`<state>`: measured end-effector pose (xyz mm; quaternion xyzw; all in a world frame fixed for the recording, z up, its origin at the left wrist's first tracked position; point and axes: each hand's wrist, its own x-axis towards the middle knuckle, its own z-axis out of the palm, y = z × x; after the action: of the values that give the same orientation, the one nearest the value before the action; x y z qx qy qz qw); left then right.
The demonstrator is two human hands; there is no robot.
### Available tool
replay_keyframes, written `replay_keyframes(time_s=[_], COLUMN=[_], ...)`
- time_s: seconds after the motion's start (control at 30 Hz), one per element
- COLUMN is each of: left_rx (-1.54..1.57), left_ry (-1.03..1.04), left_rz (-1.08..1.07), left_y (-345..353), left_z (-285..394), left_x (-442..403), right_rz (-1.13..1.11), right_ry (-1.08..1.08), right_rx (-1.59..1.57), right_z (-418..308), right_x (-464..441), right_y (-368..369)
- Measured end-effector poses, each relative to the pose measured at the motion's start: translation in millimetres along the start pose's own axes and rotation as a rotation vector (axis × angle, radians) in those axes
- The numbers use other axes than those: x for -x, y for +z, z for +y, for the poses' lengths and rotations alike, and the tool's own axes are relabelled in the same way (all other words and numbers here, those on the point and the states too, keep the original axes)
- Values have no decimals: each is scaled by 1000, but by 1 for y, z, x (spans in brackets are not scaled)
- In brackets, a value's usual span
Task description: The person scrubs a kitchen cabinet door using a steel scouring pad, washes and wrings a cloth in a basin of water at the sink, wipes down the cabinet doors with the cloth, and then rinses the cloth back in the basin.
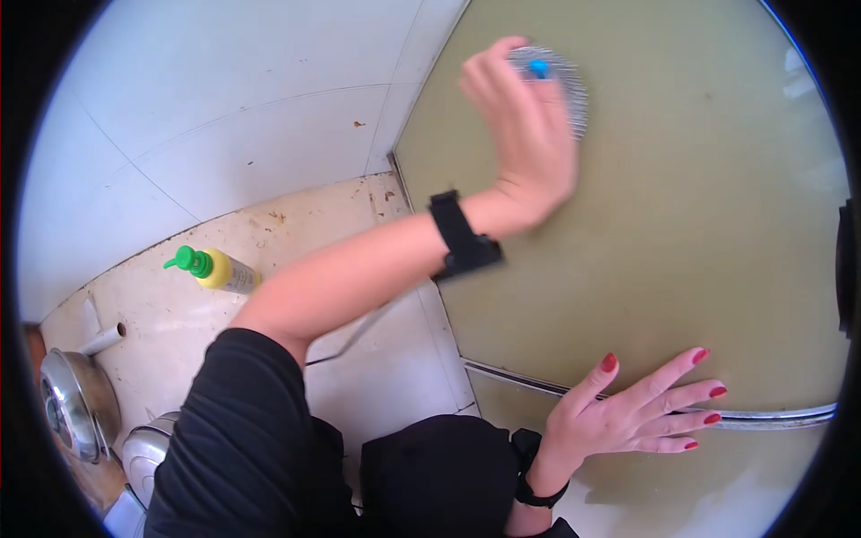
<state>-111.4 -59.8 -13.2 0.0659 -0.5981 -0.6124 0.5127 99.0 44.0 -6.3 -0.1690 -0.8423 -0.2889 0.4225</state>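
My left hand (534,125) is wrapped round a round grey scrubber (574,94) with wiry or bristly edges and a blue knob (538,67) on it. The hand, slightly blurred, hides much of the scrubber, which is against a large olive-coloured panel (673,224). Lower down, my right hand (628,412) lies flat with its fingers spread, holding nothing. It rests across a metal strip (771,419) at the panel's edge. A black strap (453,224) circles my left wrist, and a black band (543,496) my right.
On the pale, stained floor (305,215) stands a yellow bottle (229,272) with a green pump top. A shiny metal pot (81,403) and a white tube (103,338) are at the far left. White wall panels (251,99) rise behind. A thin dark rod (359,336) shows below my left forearm.
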Motion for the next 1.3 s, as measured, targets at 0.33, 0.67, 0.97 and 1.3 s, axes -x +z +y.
replay_keyframes(time_s=[0.33,0.67,0.97,1.3], left_rx=[-535,-643,-1057,-93], left_ry=[-298,-1015,-237,-21], left_rz=[-84,-250,-872,-105], left_y=[-6,-15,-63,-21], left_z=[-54,-79,-169,-47], left_x=[30,34,53,34], right_rz=[-5,-64,-74,-36], right_ry=[28,18,10,35], right_rx=[-91,-183,-147,-114], right_z=[-1,-2,2,-3], right_x=[2,1,5,5], right_y=[0,-7,-4,3])
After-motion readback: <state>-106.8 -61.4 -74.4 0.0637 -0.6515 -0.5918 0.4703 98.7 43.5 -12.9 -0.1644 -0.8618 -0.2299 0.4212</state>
